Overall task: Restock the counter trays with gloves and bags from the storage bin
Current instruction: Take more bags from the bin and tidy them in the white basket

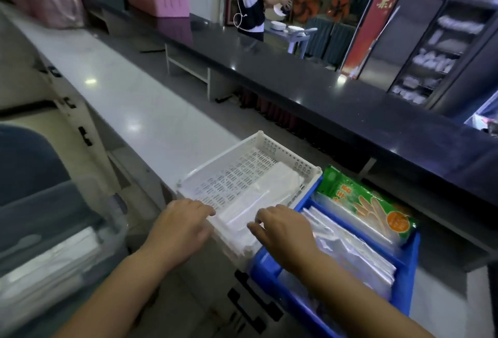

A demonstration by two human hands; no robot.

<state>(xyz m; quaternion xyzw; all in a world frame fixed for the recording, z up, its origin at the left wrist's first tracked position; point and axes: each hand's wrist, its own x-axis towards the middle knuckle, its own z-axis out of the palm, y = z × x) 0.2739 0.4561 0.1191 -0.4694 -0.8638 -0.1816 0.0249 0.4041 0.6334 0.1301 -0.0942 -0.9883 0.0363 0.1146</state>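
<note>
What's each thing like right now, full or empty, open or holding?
White tray: half filled, left side bare.
Clear bags: stacked flat in white tray.
Blue tray: packed full.
Green glove pack: lying in blue tray.
Left hand: open, resting on white tray.
Right hand: open, touching clear bags.

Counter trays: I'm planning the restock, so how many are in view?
2. The white perforated tray sits at the near end of the pale counter; the blue tray touches its right side. Others may lie beyond the frame.
</note>
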